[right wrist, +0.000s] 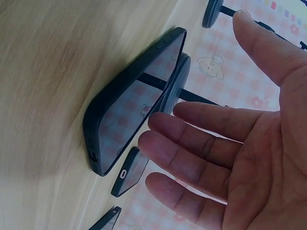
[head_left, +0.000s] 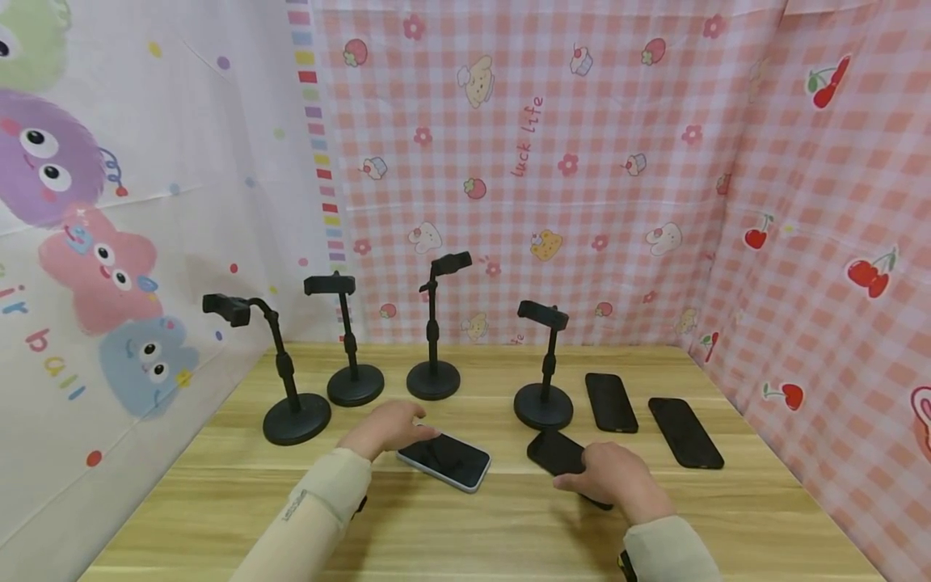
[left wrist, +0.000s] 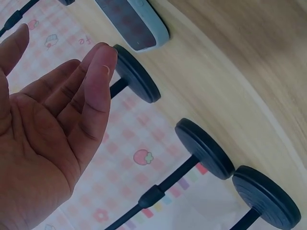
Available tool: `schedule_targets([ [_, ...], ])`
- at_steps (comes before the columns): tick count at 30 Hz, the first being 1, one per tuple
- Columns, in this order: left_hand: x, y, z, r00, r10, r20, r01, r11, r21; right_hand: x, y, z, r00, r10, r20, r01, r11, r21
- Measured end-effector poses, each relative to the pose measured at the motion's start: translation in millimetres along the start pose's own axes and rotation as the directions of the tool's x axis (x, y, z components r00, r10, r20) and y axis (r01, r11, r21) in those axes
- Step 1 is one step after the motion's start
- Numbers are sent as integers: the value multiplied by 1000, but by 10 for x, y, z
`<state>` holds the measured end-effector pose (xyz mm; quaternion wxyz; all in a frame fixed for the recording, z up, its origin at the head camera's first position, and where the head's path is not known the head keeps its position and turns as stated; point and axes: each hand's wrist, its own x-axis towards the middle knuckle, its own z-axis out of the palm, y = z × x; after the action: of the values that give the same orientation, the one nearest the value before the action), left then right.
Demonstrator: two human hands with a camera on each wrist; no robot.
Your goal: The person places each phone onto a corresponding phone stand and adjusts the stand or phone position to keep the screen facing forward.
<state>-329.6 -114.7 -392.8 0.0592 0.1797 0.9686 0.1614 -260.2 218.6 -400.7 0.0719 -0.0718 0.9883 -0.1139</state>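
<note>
My left hand hovers at the left end of a smartphone with a pale case, lying screen up on the table. In the left wrist view the fingers of that hand are loosely bent, nothing between them, apart from the phone. Over a black smartphone is my right hand, covering part of it in the head view. The right wrist view shows this right hand with fingers extended and a gap to the black phone, which lies flat.
Black phone stands line the back left; another stand is behind the black phone. Two more black phones lie at the right. Patterned cloth hangs behind the wooden table.
</note>
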Motion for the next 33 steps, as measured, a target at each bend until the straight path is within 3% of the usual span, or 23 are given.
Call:
schedule_targets([
  [22,259,-11,-140,1000,-29,7,28,999,44,-39,-14,43,1000,20,22,-21,999,25],
  [33,375,-5,-279,999,-40,8,40,998,53,-34,-13,55,1000,18,4,-18,999,28],
])
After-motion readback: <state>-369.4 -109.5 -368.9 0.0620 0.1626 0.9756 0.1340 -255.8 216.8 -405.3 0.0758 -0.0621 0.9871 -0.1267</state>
